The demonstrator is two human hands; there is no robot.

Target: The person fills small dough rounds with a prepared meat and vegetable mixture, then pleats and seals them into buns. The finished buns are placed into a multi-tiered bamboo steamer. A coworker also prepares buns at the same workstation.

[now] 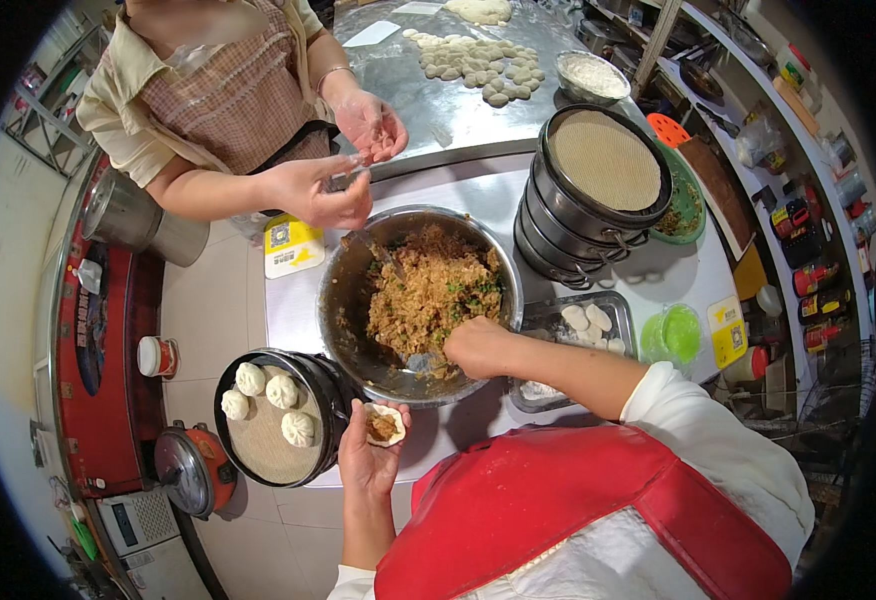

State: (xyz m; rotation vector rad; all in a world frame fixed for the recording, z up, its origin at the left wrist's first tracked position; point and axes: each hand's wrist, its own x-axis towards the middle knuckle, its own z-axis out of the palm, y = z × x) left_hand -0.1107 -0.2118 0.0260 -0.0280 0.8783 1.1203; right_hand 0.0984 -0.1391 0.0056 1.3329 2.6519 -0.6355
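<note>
On the fingers of my left hand [369,448] rests a round dough wrapper [397,434] with brown filling [382,426] at its middle. My right hand [481,347] reaches into a large steel bowl [339,330], its fingers curled at the edge of a mound of minced filling [438,296] with green bits. A greyish flat patch [424,363] shows beside those fingers; whether it is a tool's blade or bare bowl is unclear. Left of my left hand, a round steamer [265,450] with a woven liner holds several pleated buns [282,391].
Across the bowl, a co-worker's hands [325,196] are raised near its rim. Stacked steamers [569,240] stand right of the bowl, above a tray [622,315] with dough pieces [588,319]. Many dough pieces [483,64] lie on the steel worktop [438,120]. A green cup [670,334] stands farther right.
</note>
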